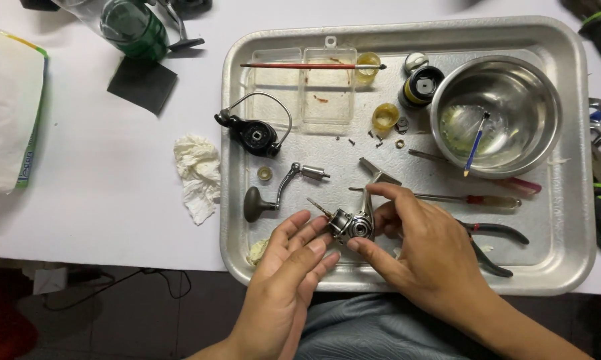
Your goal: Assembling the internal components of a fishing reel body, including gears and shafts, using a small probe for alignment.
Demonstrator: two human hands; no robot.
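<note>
A silver fishing reel body [351, 225] with a thin shaft sticking out to the upper left is held over the front of a metal tray [567, 267]. My right hand [420, 253] pinches it between thumb and fingers from the right. My left hand [294, 267] touches it from the left with its fingertips, fingers spread. The reel's crank handle [274, 193] with a dark knob lies on the tray just to the upper left. A black rotor with a wire bail [255, 133] rests at the tray's left rim.
In the tray lie a steel bowl [507, 87] holding a blue brush, a clear plastic box [314, 93] with a red brush across it, a red-handled screwdriver [474, 199], pliers [497, 243] and small screws. A crumpled tissue [197, 175] lies left of the tray. Tools sit at the right edge.
</note>
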